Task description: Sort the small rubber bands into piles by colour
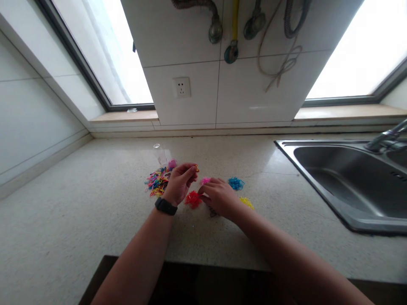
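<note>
My left hand (182,183), with a dark band on its wrist, pinches a few small rubber bands (196,168), yellow and reddish, between thumb and fingertips. Just to its left lies a pile of mixed-colour rubber bands (157,181). My right hand (219,195) is low over the counter, its fingertips drawn together beside a red pile of bands (193,200); what they hold, if anything, is hidden. Around it lie a pink pile (205,181), a blue pile (235,183), a yellow pile (246,202) and a dark pile (213,212), partly covered by the hand.
Behind the mixed pile are a clear plastic container (160,155) on its side and a pink-purple round item (172,164). A steel sink (337,182) with a tap (386,137) is set into the speckled counter (79,212) at right. A wall socket (182,87) and pipes are behind.
</note>
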A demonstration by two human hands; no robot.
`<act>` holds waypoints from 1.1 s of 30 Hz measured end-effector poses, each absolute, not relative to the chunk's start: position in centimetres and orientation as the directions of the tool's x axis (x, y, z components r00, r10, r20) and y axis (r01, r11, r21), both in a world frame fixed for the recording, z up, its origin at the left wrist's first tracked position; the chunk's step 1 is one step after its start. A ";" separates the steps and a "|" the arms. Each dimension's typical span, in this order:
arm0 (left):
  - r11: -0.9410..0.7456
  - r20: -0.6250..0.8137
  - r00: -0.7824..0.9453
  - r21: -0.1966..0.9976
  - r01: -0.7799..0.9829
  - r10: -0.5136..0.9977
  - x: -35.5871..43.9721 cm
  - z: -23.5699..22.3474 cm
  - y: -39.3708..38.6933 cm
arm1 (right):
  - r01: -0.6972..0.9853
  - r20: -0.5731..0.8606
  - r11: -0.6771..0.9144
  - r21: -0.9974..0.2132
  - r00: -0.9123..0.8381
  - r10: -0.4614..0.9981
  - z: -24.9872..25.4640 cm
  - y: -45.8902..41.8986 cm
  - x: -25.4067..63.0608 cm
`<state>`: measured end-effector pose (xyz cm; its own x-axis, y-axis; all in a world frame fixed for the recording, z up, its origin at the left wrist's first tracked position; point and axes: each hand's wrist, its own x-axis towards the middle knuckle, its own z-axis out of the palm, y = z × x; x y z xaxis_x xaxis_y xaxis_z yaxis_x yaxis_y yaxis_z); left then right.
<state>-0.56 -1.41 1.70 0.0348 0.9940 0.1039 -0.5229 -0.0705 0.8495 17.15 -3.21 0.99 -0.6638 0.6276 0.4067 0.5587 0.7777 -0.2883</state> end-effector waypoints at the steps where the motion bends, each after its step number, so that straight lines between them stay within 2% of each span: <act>1: -0.063 0.097 0.039 0.854 -0.517 0.995 -0.4 1.7 -1.5 | 0.555 0.441 0.760 -0.337 -0.620 0.649 1.1 -3.1 17.5; 5: -0.016 0.068 0.091 0.878 -0.478 0.994 0.5 1.7 -2.2 | 0.503 0.538 0.654 -0.565 -0.377 0.754 1.8 -3.1 19.0; 7: 0.002 0.071 0.141 0.888 -0.460 0.987 1.1 1.7 -2.6 | 0.462 0.552 0.622 -0.632 -0.294 0.780 2.2 -3.4 19.4; 14: 0.025 0.060 0.211 0.925 -0.380 0.976 2.6 1.6 -3.4 | 0.450 0.547 0.587 -0.673 -0.232 0.804 2.3 -4.2 19.6; 20: 0.043 0.059 0.247 0.921 -0.387 0.967 2.8 1.6 -3.6 | 0.433 0.525 0.567 -0.701 -0.224 0.821 2.2 -4.1 20.0; 28: 0.059 0.046 0.233 0.902 -0.427 0.971 2.5 2.0 -4.0 | 0.143 0.381 0.406 -0.902 -0.178 0.907 1.9 -3.8 20.6; 33: 0.074 0.025 0.224 0.903 -0.423 0.974 2.5 2.1 -4.3 | -0.043 0.293 0.290 -0.956 -0.185 0.938 2.2 -3.5 21.3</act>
<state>2.49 -4.27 2.06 0.2241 0.9743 0.0246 -0.4227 0.0745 0.9032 21.33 -3.54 2.16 -0.1849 0.9382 0.2927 -0.0425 0.2899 -0.9561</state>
